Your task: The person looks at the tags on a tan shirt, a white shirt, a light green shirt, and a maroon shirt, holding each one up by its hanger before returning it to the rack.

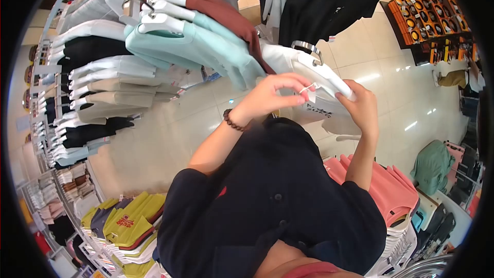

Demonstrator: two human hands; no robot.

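Observation:
A white T-shirt [332, 109] with dark lettering hangs on a white hanger [325, 75] in front of me, its metal hook at the top. My right hand [360, 102] is closed around the hanger's right end, with the thumb at the shirt's shoulder. At the neckline side, my left hand [275, 92] pinches the thin string of a small white tag [312, 96] between thumb and fingertips. What is printed on the tag cannot be read. Part of the shirt's lower half is hidden by my arms and body.
Mint-green shirts [216, 41] and a maroon shirt [226, 13] hang on a rack just beyond my left hand. Black shirts [329, 7] hang farther back. Pink shirts [386, 188] are close at my right, yellow-green ones [131, 219] at lower left. An orange display rack [429, 10] stands at upper right.

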